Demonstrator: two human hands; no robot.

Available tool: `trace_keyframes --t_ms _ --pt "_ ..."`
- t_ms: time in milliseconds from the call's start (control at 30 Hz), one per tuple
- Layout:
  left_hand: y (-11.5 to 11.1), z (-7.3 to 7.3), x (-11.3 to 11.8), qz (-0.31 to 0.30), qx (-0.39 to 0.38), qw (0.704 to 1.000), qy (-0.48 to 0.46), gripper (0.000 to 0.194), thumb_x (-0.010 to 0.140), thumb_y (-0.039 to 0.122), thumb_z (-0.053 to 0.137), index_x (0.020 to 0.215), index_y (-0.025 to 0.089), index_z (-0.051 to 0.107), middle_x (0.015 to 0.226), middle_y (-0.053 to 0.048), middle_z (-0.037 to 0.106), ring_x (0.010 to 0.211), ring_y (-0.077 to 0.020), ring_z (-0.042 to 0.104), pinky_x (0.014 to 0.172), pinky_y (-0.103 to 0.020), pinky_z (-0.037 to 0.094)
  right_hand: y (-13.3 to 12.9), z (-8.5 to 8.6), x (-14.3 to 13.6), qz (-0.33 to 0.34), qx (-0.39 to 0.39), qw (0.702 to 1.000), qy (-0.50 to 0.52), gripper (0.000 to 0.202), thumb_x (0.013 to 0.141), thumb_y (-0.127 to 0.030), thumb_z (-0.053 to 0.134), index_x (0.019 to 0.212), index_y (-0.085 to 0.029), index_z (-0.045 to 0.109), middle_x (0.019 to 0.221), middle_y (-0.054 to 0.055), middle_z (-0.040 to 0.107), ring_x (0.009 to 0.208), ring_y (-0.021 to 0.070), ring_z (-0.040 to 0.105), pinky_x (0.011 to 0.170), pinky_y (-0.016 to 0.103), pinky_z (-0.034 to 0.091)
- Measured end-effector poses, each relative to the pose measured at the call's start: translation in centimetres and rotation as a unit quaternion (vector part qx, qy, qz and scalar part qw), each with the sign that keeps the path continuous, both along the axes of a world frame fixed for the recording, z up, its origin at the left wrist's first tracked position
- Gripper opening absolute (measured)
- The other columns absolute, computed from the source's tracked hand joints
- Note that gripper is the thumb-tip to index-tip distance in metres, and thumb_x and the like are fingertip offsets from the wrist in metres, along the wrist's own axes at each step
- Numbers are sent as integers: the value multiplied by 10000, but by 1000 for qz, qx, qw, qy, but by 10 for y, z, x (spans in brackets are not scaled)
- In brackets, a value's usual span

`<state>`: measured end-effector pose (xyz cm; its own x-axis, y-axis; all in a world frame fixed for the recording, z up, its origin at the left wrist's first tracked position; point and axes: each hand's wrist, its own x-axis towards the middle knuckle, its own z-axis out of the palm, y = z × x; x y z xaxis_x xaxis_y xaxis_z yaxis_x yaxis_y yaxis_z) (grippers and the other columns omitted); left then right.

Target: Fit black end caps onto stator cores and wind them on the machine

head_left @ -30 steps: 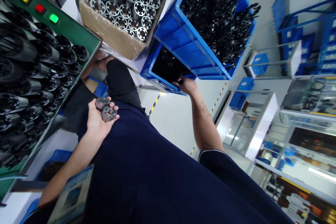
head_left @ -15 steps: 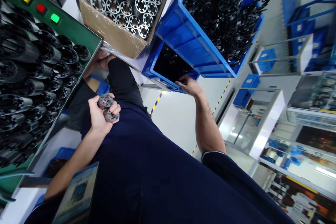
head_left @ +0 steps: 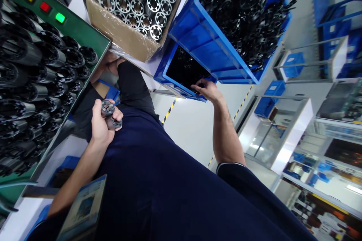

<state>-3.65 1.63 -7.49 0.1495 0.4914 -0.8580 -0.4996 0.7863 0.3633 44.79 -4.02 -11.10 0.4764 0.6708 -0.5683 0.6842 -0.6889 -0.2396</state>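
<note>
My left hand is wrapped round two slotted metal cylinders that look like stator cores. The upper stator core shows its slotted end, and the lower stator core sits against it between my fingers. At the near edge of the lower blue bin is my right hand, its fingers curled in over the dark contents. Small black parts fill that bin, their shapes lost in shadow. Whatever my right fingertips pinch is too dark to make out.
Above the lower bin stands a larger blue crate heaped with black slotted plastic parts. A cardboard box holds rows of stator cores. Black-ended cylinders crowd the green machine on the left. Someone's arm shows beyond it.
My left hand has shifted slightly left with the two stator cores. My right hand has drawn up a little, and its curled fingers show more above the lower bin.
</note>
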Motion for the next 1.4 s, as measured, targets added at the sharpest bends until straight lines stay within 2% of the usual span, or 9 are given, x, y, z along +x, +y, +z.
trace_keyframes --t_ms 300,500,600,700,867,1000,1100,1233,1400 --pt "-1 1 0 -9 8 1000 17 642 1335 544 278 978 232 711 644 6 504 530 -165 554 376 -206 342 9 -4 -11 -35 120 990 -69 522 1228 -688 476 1348 -237 710 997 117 808 894 326 854 856 463 710" --pt "-5 6 7 -24 60 998 5 471 1268 614 592 1003 248 723 664 -4 555 557 -176 564 386 -213 336 21 -1 -31 0 147 984 -97 393 1203 -571 564 1335 -241 731 1355 184 826 1045 315 848 967 454 707" --pt "-8 7 12 -36 95 995 -9 433 1279 556 571 1012 250 722 667 -11 564 571 -184 574 383 -224 335 31 -5 -39 11 156 981 -112 292 1160 -473 614 1243 -229 751 1439 214 783 1333 361 799 1165 489 675" --pt "-10 9 14 -34 96 994 -25 466 1301 560 497 1037 254 729 669 -19 576 584 -193 582 389 -225 341 37 -1 -47 19 160 980 -117 217 1091 -413 697 1147 -212 758 1363 229 785 1415 392 763 1303 535 615" --pt "-13 27 21 -30 116 991 -61 681 1318 609 267 998 228 731 619 -46 583 558 -210 581 478 -262 466 23 41 -111 55 255 965 -22 369 1174 -561 633 1355 -276 782 1464 175 804 1443 417 784 1182 615 700" --pt "-19 50 34 -29 178 981 -66 579 1259 703 533 1155 223 840 676 -40 635 585 -226 617 603 -339 587 8 93 -204 141 373 880 257 611 1090 -690 842 1627 -443 687 1754 66 749 1590 444 748 1080 601 767" --pt "-27 59 36 -40 263 964 -18 515 1187 713 681 1330 266 893 919 -89 761 916 -320 794 746 -407 692 10 118 -251 217 355 842 344 662 1102 -659 878 1716 -503 685 1770 -9 763 1587 424 770 1268 629 728" --pt "-34 65 27 -13 223 975 8 422 1108 689 801 1268 308 888 1069 -119 784 1236 -412 822 840 -439 730 22 124 -264 233 399 804 375 580 1115 -570 915 1675 -537 768 1602 -40 854 1550 408 801 1376 657 677" --pt "-30 72 21 -32 244 969 -1 346 1118 599 806 1239 287 897 1148 -104 820 1304 -389 842 936 -414 741 22 123 -253 227 363 837 340 634 997 -634 1019 1605 -576 845 1464 -1 888 1316 414 875 1139 596 827"
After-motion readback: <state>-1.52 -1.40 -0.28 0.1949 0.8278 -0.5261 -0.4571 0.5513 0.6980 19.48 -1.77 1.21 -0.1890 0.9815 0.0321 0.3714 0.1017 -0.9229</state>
